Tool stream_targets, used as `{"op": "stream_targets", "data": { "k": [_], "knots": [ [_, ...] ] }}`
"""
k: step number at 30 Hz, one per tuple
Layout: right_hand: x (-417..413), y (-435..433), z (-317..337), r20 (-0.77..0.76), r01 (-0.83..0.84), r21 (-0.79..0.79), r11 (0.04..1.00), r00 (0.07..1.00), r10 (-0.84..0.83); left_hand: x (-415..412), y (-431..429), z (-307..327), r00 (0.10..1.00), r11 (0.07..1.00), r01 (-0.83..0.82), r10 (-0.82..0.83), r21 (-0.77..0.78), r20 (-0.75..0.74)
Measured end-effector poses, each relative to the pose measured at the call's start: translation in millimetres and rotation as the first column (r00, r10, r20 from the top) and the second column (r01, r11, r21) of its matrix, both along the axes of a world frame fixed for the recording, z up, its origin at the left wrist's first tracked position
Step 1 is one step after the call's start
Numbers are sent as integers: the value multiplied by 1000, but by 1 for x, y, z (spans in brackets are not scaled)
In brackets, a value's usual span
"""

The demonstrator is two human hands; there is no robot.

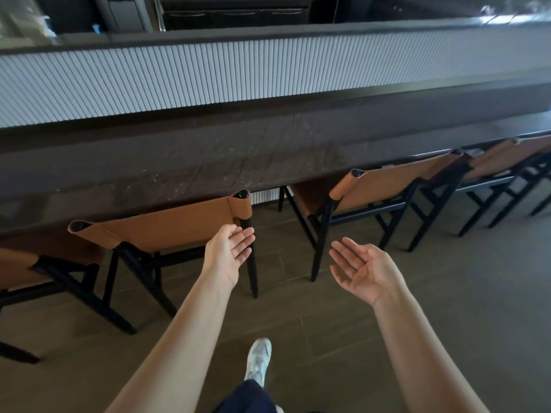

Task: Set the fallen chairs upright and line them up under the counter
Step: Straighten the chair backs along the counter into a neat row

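Several chairs with black frames and tan leather backs stand upright, pushed under the long dark counter [208,156]. The nearest chair [167,225] is right in front of me, a second chair [387,186] stands to its right, and a third chair [507,156] is farther right. My left hand [228,251] hovers with straight fingers just beside the nearest chair's right back post, holding nothing. My right hand [360,268] is palm-up and relaxed in the gap between the first two chairs, also holding nothing.
Part of another chair [18,263] shows at the left edge. A ribbed pale panel [208,76] rises behind the counter top. The floor [462,293] is brown tile. My white shoe [258,357] steps forward below my arms.
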State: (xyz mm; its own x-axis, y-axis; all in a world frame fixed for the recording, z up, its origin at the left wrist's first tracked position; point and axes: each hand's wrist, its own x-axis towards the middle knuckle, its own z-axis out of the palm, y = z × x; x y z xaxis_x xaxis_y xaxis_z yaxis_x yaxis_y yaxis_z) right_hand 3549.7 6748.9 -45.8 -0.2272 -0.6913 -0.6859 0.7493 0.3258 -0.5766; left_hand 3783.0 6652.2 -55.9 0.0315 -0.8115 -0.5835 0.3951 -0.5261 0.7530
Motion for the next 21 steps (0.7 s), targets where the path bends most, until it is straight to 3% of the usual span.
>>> {"op": "stream_targets", "data": {
  "k": [10, 21],
  "knots": [
    [-75, -9, -14, 23, 149, 41, 988, 988, -150, -109, -34, -6, 975, 974, 220, -218, 46, -43],
    [-154, -95, -16, 11, 181, 100, 978, 983, -183, -214, -122, -11, 937, 932, 346, -339, 104, -80]
  ]
}}
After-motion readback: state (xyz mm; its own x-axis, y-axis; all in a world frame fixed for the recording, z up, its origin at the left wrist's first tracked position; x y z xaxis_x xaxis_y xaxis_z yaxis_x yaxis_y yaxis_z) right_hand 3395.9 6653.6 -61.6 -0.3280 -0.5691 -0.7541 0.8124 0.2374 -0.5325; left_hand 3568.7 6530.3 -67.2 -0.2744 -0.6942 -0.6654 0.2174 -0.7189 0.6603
